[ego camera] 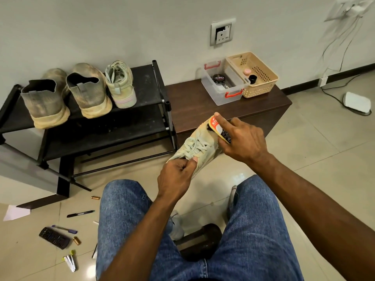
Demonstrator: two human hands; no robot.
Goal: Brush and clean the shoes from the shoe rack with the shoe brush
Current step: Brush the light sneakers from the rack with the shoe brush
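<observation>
1 head-worn view, wide-angle, looks forward and down past the knees [121,209] at close hands, shoe rack [142,78] and wall [101,27] near ahead. No 2nd view.

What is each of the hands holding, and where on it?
Left hand pinches the pale green shoe at its tongue. Right hand grips the shoe brush by its back, forefinger along it.

Even, bright indoor light; soft shadows; faint glare on floor tiles [233,177]; wide-angle bending at edges; mostly sharp.
</observation>
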